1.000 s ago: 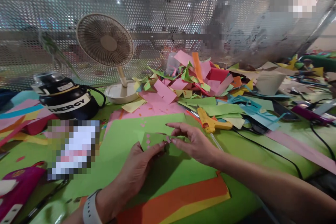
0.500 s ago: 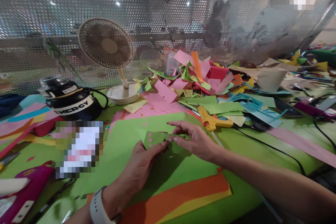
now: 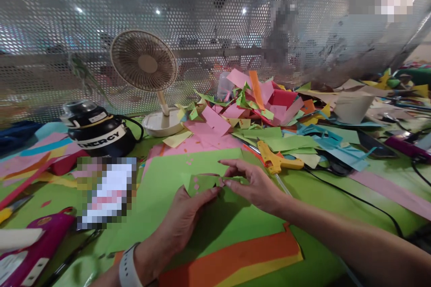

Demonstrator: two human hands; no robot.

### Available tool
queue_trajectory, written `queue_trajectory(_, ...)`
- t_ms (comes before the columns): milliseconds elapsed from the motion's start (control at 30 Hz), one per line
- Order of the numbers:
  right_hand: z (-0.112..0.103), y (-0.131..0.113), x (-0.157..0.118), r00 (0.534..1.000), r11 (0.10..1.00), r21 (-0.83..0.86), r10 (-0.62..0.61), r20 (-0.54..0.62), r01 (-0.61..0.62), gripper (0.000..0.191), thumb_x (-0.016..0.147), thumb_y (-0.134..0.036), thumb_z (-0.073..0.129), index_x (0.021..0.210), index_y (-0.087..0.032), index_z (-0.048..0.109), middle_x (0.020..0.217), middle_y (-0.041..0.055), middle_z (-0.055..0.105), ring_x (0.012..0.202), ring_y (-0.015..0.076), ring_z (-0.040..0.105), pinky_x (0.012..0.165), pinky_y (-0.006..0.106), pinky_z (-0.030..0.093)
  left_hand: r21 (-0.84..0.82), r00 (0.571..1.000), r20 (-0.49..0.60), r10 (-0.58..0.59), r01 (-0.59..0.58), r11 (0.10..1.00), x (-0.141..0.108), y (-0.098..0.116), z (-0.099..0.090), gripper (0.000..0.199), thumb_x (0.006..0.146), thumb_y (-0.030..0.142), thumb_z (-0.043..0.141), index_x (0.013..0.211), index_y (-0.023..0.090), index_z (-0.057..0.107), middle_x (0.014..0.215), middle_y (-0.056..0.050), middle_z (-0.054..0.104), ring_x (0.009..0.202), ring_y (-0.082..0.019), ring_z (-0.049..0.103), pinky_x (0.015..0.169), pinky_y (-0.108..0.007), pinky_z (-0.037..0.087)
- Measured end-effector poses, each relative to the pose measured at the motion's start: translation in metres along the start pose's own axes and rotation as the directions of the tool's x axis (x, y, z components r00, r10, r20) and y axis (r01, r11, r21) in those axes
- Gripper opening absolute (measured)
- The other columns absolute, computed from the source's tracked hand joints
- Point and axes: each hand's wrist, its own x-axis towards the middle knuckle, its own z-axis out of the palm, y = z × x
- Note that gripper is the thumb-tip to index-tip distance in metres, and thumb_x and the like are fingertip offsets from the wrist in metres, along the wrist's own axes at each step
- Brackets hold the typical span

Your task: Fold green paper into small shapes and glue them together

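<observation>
Both hands on small green paper [image 3: 204, 182]: L hand [image 3: 188, 208] thumb pinching edge; R hand [image 3: 254, 186] fingers half-open, thumb/index at pink bit [image 3: 221, 181].

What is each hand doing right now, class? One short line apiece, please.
Left hand: closed on the small green paper piece, thumb on top.
Right hand: thumb and index fingers near its pink bit; grip cannot be told.

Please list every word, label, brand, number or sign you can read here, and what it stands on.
"ENERGY": white band on the black bottle.
Too small to read: marks on the bottle's upper label.
Too blurred to read: marks on the purple item.
Pixelated, unreadable: the patch beside it.
</observation>
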Motion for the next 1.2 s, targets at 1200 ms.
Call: queue_trajectory(1200, -0.001, 0.009, 0.001, 0.998, 0.997, 0.076, 0.023, 0.058, -0.027, 0.053, 0.079, -0.027, 0.06, 0.129, -0.012, 0.053, 0.093, 0.0047, 0.058, 0.084, 0.0141, 0.057, 0.074, 0.028, 0.045, -0.037, 0.998, -0.036, 0.055, -0.056, 0.998, 0.002, -0.003, -0.004, 0.017, 0.067, 0.022, 0.081, 0.079, 0.017, 0.071, 0.079, -0.001, 0.072, 0.071, -0.011, 0.063, 0.067, -0.021, 0.051)
